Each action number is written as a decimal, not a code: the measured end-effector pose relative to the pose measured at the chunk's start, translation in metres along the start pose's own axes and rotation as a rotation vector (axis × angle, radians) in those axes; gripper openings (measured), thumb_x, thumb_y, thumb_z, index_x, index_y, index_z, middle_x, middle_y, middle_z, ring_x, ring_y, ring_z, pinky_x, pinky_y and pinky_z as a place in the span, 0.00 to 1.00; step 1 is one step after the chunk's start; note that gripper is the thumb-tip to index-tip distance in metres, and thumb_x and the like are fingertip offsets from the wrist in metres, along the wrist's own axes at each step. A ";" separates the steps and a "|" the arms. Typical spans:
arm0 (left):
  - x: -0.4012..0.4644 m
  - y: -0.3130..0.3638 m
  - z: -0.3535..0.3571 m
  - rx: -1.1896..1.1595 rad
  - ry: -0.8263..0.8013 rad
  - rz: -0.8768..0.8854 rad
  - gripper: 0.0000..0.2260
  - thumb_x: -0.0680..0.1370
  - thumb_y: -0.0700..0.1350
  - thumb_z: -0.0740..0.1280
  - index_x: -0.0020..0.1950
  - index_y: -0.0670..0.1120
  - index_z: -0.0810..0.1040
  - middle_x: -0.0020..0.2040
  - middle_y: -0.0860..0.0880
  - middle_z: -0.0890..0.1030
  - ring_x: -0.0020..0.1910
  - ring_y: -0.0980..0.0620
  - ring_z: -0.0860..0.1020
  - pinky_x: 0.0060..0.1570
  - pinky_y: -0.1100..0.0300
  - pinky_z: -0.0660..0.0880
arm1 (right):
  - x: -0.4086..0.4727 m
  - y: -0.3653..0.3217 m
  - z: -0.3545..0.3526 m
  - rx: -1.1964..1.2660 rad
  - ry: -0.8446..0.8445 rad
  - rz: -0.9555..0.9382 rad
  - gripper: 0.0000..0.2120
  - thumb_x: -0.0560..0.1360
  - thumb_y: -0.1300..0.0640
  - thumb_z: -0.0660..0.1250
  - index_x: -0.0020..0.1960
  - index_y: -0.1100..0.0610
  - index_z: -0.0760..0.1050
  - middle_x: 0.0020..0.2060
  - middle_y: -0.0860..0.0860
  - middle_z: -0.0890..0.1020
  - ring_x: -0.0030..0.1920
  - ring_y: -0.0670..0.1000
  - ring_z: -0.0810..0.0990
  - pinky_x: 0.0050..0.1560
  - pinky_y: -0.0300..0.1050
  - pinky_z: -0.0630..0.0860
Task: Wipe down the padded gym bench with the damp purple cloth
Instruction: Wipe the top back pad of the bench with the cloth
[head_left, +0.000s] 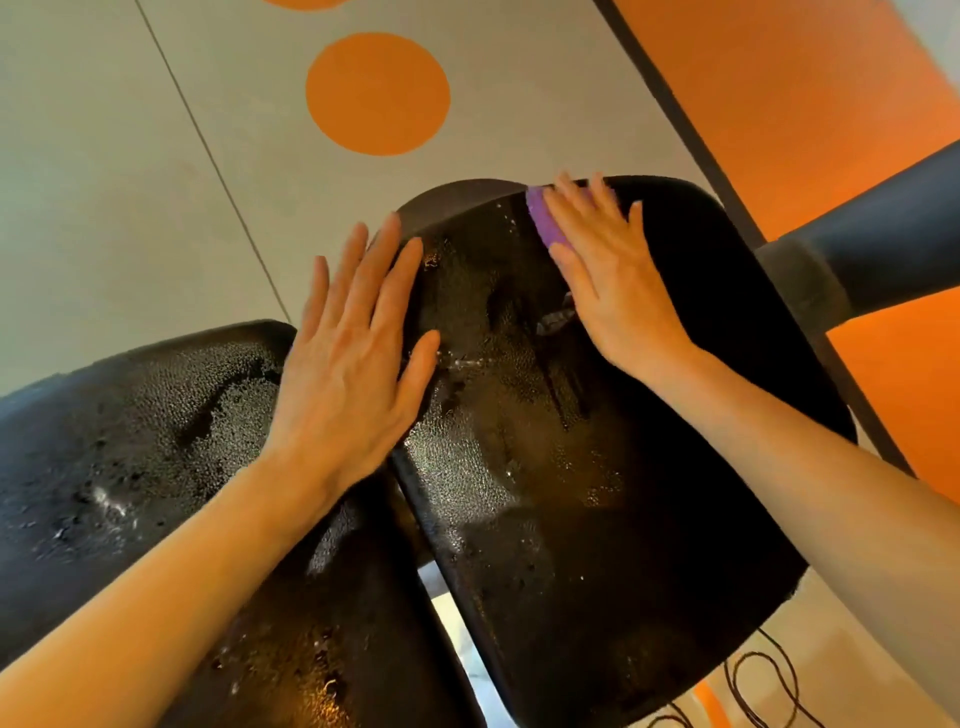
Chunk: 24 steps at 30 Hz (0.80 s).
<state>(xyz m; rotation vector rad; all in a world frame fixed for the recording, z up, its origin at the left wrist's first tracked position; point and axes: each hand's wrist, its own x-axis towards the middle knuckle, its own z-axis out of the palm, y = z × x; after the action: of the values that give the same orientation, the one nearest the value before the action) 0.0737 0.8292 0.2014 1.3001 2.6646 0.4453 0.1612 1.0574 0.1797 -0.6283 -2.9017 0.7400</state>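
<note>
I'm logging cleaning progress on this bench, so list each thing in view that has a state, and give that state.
right pad: wet, with streaks and droplets
left pad: wet, beaded with droplets
purple cloth: pressed flat under the right hand, near the pad's far edge
right hand: open, flat on the cloth
left hand: open, flat across the gap between the pads

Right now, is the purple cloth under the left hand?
No, the purple cloth is pressed under the right hand near the far edge of the black pad, while the left hand lies flat and bare.
</note>
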 end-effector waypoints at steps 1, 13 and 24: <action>-0.009 -0.011 -0.005 0.026 -0.014 -0.022 0.29 0.83 0.57 0.51 0.81 0.47 0.49 0.82 0.49 0.47 0.81 0.49 0.43 0.79 0.49 0.42 | 0.014 -0.014 0.005 0.037 0.049 0.105 0.22 0.84 0.53 0.50 0.77 0.54 0.55 0.78 0.51 0.56 0.79 0.52 0.47 0.78 0.55 0.42; -0.037 -0.037 0.004 0.115 -0.054 -0.080 0.29 0.83 0.57 0.48 0.81 0.46 0.49 0.81 0.47 0.55 0.80 0.48 0.54 0.79 0.49 0.45 | 0.021 -0.040 0.013 0.045 0.166 0.122 0.18 0.80 0.62 0.56 0.69 0.60 0.70 0.68 0.57 0.72 0.71 0.59 0.67 0.73 0.57 0.62; -0.037 -0.037 0.005 0.124 -0.040 -0.084 0.29 0.83 0.57 0.48 0.81 0.46 0.49 0.81 0.47 0.55 0.80 0.49 0.55 0.79 0.49 0.46 | 0.018 -0.057 0.022 0.026 0.127 0.097 0.20 0.82 0.60 0.55 0.73 0.60 0.65 0.74 0.56 0.64 0.77 0.57 0.57 0.77 0.55 0.53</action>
<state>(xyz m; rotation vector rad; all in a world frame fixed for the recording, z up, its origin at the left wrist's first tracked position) 0.0699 0.7794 0.1840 1.2094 2.7389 0.2442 0.1200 1.0093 0.1873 -0.7875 -2.7589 0.7188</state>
